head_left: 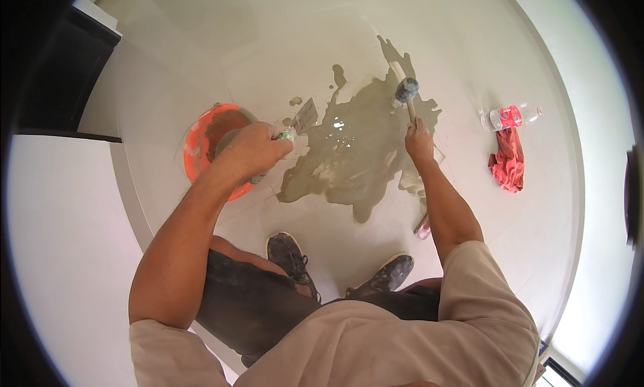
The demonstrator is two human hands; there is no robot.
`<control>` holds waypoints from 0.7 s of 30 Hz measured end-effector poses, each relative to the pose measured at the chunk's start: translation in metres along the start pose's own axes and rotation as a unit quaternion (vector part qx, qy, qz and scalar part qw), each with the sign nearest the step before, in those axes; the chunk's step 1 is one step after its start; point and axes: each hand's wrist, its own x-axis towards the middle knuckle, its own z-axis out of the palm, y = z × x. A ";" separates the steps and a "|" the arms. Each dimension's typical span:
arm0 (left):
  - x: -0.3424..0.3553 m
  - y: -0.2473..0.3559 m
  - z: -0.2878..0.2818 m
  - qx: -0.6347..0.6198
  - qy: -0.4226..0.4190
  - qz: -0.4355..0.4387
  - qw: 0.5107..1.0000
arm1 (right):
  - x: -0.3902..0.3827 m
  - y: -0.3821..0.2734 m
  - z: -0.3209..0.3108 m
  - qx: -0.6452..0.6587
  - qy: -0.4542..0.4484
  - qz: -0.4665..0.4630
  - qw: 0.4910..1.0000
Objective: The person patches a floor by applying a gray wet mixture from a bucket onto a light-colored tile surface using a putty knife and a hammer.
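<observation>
My left hand (pixel 258 149) is closed around the green-and-white handle of a scraper (pixel 306 116). Its flat, dirty metal blade points up and right, over the left edge of a wet grey-green puddle (pixel 355 152) on the floor. Behind and below that hand stands an orange basin (pixel 196 145), partly hidden by the hand and forearm. My right hand (pixel 420 144) grips the wooden handle of a mallet (pixel 406 90). The rounded dark-grey head is over the upper right part of the puddle; a pale strip shows just beyond it.
A clear bottle (pixel 511 117) with a red label lies to the right, above a crumpled red cloth (pixel 509 162). A small pinkish object (pixel 422 227) lies below my right forearm, partly hidden. My shoes (pixel 288 253) stand below the puddle. White walls rise at both sides.
</observation>
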 end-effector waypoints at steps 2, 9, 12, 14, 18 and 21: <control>-0.003 0.002 0.000 0.000 0.002 0.009 1.000 | -0.002 -0.008 -0.005 0.030 0.075 0.005 0.997; -0.005 0.002 0.000 0.015 0.005 -0.005 1.000 | 0.006 -0.002 0.000 0.037 0.083 -0.020 0.996; -0.003 -0.001 0.000 -0.001 -0.007 0.002 1.000 | 0.010 -0.008 -0.005 -0.002 0.002 -0.020 1.000; -0.003 0.001 0.000 0.037 0.008 -0.006 0.999 | 0.004 -0.013 -0.006 0.038 0.040 0.022 0.998; -0.001 0.000 0.002 0.026 0.009 0.004 1.000 | 0.013 -0.007 -0.009 0.005 -0.020 -0.009 1.000; -0.003 0.001 0.001 0.031 0.005 -0.018 0.999 | 0.002 -0.014 -0.007 -0.002 -0.012 0.044 0.999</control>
